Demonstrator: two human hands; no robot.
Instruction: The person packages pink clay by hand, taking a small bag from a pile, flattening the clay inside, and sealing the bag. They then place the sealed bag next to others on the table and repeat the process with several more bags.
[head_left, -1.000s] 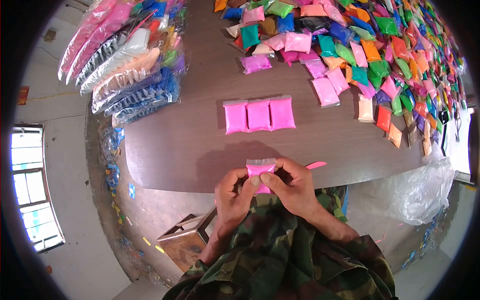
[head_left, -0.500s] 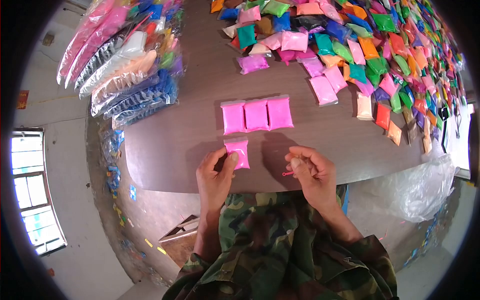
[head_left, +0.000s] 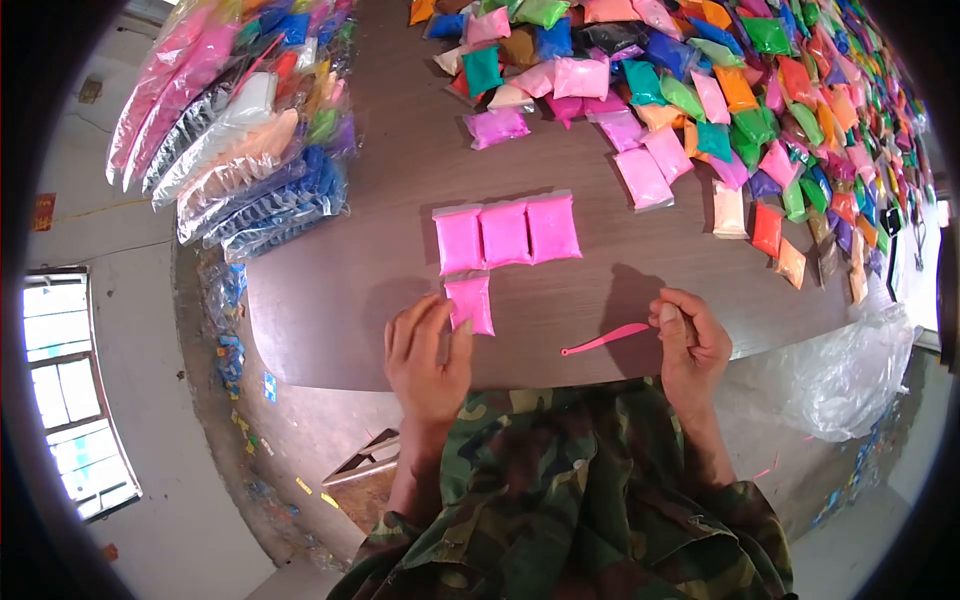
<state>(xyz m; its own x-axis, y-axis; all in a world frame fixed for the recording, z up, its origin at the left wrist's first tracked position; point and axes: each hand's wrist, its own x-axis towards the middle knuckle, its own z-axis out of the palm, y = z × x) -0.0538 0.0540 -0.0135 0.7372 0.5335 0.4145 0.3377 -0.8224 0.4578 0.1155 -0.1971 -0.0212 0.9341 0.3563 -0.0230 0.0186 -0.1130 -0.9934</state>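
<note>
My left hand [head_left: 428, 350] is beside a small pink packet [head_left: 470, 304] on the table, its thumb at the packet's lower left edge and its fingers apart from the thumb. Just beyond, three joined pink packets [head_left: 506, 234] lie in a row. A pink plastic knife [head_left: 607, 339] rests on the table between my hands, its blade end close to my right fingertips. My right hand [head_left: 694, 345] is curled, thumb against the index finger, and I see nothing in it.
Many coloured packets [head_left: 740, 125] are heaped at the back right of the brown table [head_left: 400, 170]. Long clear bags of packets [head_left: 225, 130] are stacked at the back left. Crumpled clear plastic [head_left: 840, 385] hangs by the right front edge.
My right hand has moved right, away from the pink knife, which now shows at full length on the table. The left thumb has slid from the packet's face to its edge.
</note>
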